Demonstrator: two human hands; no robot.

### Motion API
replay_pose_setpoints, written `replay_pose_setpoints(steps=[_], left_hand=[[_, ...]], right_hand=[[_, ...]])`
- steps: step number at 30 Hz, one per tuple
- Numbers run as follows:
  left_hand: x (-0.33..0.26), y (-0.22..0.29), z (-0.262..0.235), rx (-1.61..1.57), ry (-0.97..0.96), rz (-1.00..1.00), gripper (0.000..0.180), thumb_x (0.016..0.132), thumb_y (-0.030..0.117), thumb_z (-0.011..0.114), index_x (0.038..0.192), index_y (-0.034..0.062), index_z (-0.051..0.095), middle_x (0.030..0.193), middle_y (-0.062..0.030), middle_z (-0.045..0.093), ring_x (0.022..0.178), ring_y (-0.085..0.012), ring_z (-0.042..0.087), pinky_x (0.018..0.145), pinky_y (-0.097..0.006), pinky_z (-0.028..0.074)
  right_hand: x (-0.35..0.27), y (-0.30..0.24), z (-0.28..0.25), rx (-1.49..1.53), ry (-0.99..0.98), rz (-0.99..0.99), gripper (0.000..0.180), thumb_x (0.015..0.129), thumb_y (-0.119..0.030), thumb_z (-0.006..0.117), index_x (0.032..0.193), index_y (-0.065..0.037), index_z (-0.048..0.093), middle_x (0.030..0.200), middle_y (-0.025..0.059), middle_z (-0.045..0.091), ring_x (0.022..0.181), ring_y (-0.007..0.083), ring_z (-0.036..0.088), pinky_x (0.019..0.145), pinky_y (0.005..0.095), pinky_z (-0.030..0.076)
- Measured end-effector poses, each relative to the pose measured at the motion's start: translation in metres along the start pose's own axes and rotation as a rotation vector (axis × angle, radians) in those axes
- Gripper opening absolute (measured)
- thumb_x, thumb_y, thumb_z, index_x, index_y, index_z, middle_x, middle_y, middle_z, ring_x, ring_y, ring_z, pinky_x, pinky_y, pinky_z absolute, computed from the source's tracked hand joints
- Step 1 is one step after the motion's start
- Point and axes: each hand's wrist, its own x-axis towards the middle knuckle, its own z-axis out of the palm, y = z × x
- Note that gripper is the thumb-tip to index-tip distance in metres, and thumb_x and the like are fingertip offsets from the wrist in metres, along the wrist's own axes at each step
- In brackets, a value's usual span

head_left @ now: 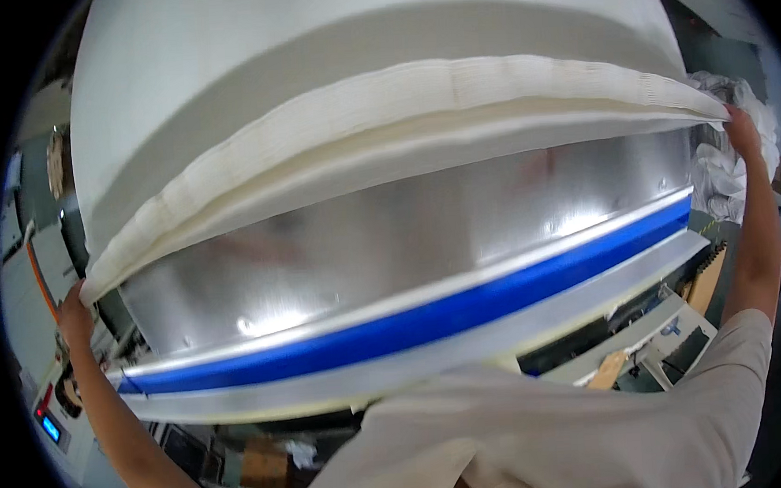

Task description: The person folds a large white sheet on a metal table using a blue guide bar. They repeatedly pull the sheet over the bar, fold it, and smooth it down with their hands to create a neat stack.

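Observation:
A long white strip of ribbed fabric (418, 88) is stretched between my two hands, bowing away from me in the middle. Closed round its left end is my left hand (75, 315), beside the left edge of a shiny metal plate (424, 211). At the far right, my right hand (741, 130) grips the other end, higher in the view. Beyond the strip spreads a broad white sheet (379, 19). Whether the strip is joined to that sheet I cannot tell.
A blue band (429, 308) and a pale rail run along the plate's near edge. Crumpled white cloth (718, 178) lies at the right. A small lit display (50, 427) stands at lower left. Below the rail are a cardboard box (265, 465) and a white machine part (665, 344).

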Motion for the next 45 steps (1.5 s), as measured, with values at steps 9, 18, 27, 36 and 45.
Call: replay_pose_setpoints(steps=[9, 18, 27, 36, 45], left_hand=[[-0.175, 0.040, 0.109, 0.170, -0.461, 0.191, 0.031, 0.079, 0.011, 0.047, 0.105, 0.0145, 0.063, 0.102, -0.0071, 0.064, 0.101, -0.0257, 0.057, 0.102, -0.048, 0.030], [-0.208, 0.109, 0.133, 0.437, -0.870, 0.366, 0.020, 0.081, 0.013, 0.052, 0.096, 0.0123, 0.066, 0.104, -0.0065, 0.064, 0.104, -0.0255, 0.057, 0.092, -0.046, 0.040], [-0.198, 0.086, 0.164, 0.387, -0.653, -0.124, 0.018, 0.080, 0.018, 0.056, 0.092, 0.0116, 0.068, 0.104, -0.0116, 0.065, 0.097, -0.0297, 0.061, 0.081, -0.042, 0.048], [-0.210, 0.021, 0.238, -0.142, -0.230, -0.296, 0.039, 0.084, 0.014, 0.053, 0.123, 0.0128, 0.052, 0.104, -0.0142, 0.064, 0.088, -0.0297, 0.062, 0.071, -0.038, 0.050], [-0.195, 0.149, 0.147, -0.231, -0.152, -0.265, 0.031, 0.087, 0.024, 0.043, 0.113, 0.0143, 0.057, 0.103, -0.0159, 0.063, 0.093, -0.0361, 0.059, 0.076, -0.046, 0.048]], right_hand=[[-0.141, -0.026, 0.079, -0.200, -0.220, -0.223, 0.024, 0.074, -0.011, 0.057, 0.097, -0.011, 0.062, 0.095, 0.0115, 0.062, 0.093, 0.0317, 0.057, 0.079, 0.0436, 0.047], [-0.221, -0.035, 0.154, -0.417, -0.454, -0.312, 0.018, 0.081, -0.020, 0.051, 0.081, -0.009, 0.065, 0.086, 0.0134, 0.063, 0.085, 0.0328, 0.060, 0.075, 0.0453, 0.048], [-0.224, -0.031, 0.176, -0.485, -0.536, -0.291, 0.024, 0.091, -0.021, 0.043, 0.089, -0.007, 0.062, 0.096, 0.0101, 0.060, 0.093, 0.0289, 0.058, 0.080, 0.0435, 0.049], [-0.227, -0.115, 0.157, -0.144, -0.724, -0.285, 0.034, 0.071, -0.018, 0.054, 0.099, -0.001, 0.058, 0.099, 0.0201, 0.062, 0.096, 0.0369, 0.058, 0.084, 0.0447, 0.046], [-0.233, -0.159, 0.133, -0.003, -0.743, -0.337, 0.039, 0.061, -0.019, 0.067, 0.099, -0.008, 0.063, 0.100, 0.0138, 0.065, 0.095, 0.0335, 0.060, 0.079, 0.0408, 0.049]])
